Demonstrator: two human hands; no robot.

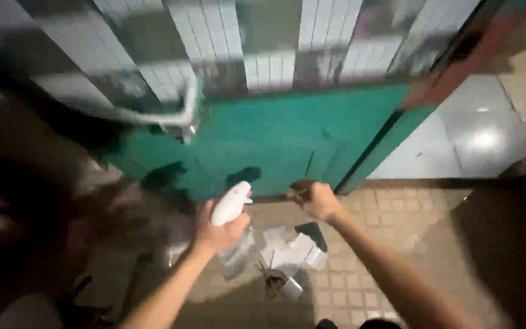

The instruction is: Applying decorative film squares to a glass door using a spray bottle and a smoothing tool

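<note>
My left hand [217,230] is clamped round a white-topped clear plastic spray bottle [231,207], held up in front of the green-painted door [287,137]; my right hand [316,200] is curled shut at the door's bottom edge, can't tell on what, blurred. Hands apart. Below: beige small-tile floor [391,213] w/ loose white tile pieces [292,253]; white tiled wall [214,36] above, glossy grey floor [482,140] beyond the door.

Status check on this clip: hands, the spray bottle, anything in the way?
Left hand gripping white-headed spray bottle. Right hand at lower edge of green door, grip unclear. Loose pale tile pieces on floor below hands.
</note>
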